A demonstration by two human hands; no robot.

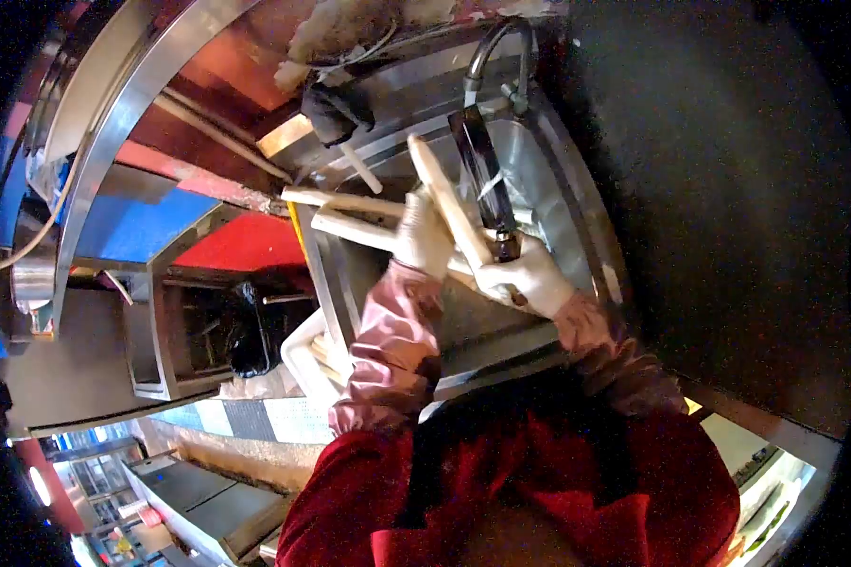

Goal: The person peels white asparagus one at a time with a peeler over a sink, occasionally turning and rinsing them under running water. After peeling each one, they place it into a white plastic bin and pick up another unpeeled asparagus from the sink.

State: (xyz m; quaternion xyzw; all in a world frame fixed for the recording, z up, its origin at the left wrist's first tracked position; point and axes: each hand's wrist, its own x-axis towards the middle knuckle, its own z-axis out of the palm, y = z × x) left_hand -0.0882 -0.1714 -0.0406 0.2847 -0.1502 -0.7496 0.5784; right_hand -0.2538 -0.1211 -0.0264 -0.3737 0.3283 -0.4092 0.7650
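Observation:
My left hand (423, 236), in a white glove, is closed around several long pale sticks (355, 230) that look like peeled stalks or roots. Their ends stick out to the left over the sink's edge. Another thick pale stick (444, 198) slants between my hands, its lower end at my right fingers. My right hand (529, 279), also gloved, grips the handle of a wide, dark-bladed knife (479, 165). The blade points away from me, toward the faucet (482, 61). Both hands are above the metal sink (482, 335). My right fingers partly hide the knife handle.
A dark cloth-like bundle (336, 113) with a pale rod (361, 168) is at the sink's far left. Below left, a white container (303, 354) holds more pale sticks. A black bag (251, 331) hangs near the shelving. A dark surface (728, 208) borders the sink's right.

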